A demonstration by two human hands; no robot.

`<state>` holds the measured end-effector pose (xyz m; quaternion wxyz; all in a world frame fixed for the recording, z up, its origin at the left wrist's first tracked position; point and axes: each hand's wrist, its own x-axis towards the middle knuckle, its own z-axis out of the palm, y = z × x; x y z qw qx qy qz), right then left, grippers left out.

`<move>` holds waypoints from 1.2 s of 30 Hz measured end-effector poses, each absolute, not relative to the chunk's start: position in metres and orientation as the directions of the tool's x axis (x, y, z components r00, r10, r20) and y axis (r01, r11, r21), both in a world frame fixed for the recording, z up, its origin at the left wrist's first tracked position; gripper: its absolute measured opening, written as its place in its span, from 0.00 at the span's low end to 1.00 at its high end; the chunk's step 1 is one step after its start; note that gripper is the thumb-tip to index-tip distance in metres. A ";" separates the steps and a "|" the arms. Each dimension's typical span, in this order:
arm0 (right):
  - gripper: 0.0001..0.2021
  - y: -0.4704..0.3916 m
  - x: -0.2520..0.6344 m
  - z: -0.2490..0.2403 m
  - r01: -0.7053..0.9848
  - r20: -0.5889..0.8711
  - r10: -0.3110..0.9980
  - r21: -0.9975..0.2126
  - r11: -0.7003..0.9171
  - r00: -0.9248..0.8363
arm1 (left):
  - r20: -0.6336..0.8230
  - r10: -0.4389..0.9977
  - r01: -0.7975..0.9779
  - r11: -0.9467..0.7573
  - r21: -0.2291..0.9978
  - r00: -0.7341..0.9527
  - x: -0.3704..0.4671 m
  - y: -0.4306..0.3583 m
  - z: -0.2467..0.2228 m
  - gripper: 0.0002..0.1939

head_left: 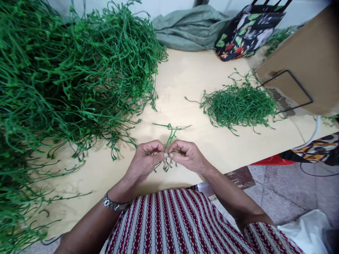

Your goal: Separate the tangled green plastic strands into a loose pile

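Both angled inward and nearly closed, left hand (146, 159) and right hand (189, 156) pinch green stems (167, 142).

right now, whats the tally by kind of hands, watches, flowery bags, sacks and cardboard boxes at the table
Hands, left hand and right hand: 2
Watch: 1
Flowery bag: 1
Sack: 1
Cardboard box: 1
Total: 6

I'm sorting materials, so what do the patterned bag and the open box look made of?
Patterned bag: probably woven fabric, matte, judging by its soft creases. Box: likely cardboard, dull brown, with a torn, peeling surface.
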<state>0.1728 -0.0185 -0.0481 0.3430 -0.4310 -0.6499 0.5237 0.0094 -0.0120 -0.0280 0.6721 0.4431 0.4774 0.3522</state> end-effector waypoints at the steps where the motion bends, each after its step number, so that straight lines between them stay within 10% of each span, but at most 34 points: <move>1: 0.04 -0.018 0.174 -0.048 0.197 -0.020 0.913 -0.978 0.066 -0.407 | -0.336 0.896 -0.036 0.361 0.932 0.292 0.010 -0.012 -0.027 0.08; 4: 0.05 -0.014 0.178 -0.041 0.332 0.010 0.849 -0.918 0.217 -0.529 | -0.343 0.876 0.087 0.334 0.939 0.340 0.010 -0.012 -0.025 0.05; 11: 0.07 -0.005 0.181 -0.015 0.647 -0.134 0.651 -0.369 0.667 -0.747 | -0.277 0.855 0.388 0.099 0.916 0.438 0.008 -0.010 -0.024 0.07; 18: 0.06 -0.014 0.173 -0.041 0.536 0.140 0.873 -0.741 0.405 -0.467 | -0.306 0.906 0.101 0.289 0.952 0.293 0.011 -0.014 -0.028 0.05; 30: 0.08 -0.020 0.175 -0.043 0.528 0.272 0.755 -0.575 0.624 -0.597 | -0.276 0.881 0.219 0.203 0.954 0.384 0.004 -0.017 -0.025 0.11; 36: 0.10 -0.014 0.180 -0.034 0.190 0.238 0.666 -0.843 0.503 -0.707 | -0.318 0.775 -0.027 0.396 0.918 0.546 -0.003 -0.019 -0.026 0.12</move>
